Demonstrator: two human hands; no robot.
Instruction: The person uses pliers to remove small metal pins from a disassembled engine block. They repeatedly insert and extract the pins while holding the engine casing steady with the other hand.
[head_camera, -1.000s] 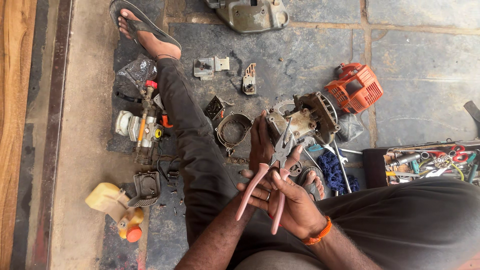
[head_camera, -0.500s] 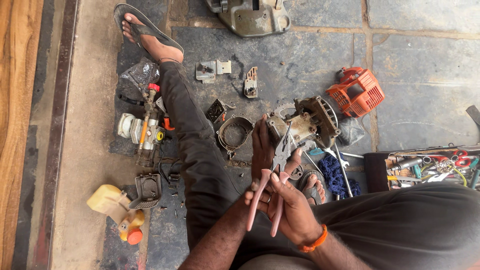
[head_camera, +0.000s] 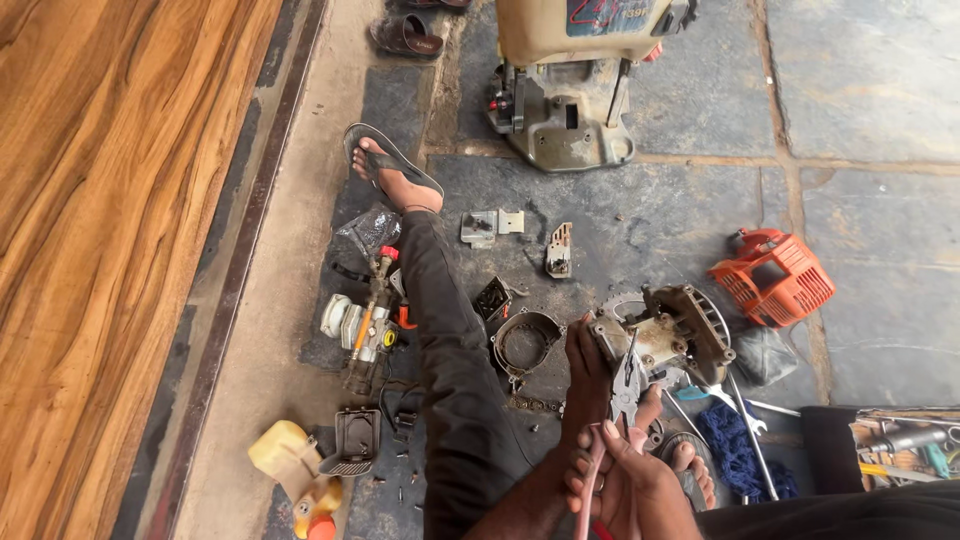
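Engine block (head_camera: 660, 335): on the stone floor, stripped, still being worked. Left hand (head_camera: 585, 370) steadies its near edge; right hand (head_camera: 625, 480), grip pressed around pliers (head_camera: 628, 385), nose at the block. Removed already: orange cover (head_camera: 775, 275) to its right, round housing (head_camera: 525, 345) to its left.

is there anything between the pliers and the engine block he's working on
Nothing visible: the pliers, held in the right hand, reach straight to the engine block, which the left hand steadies from the side.
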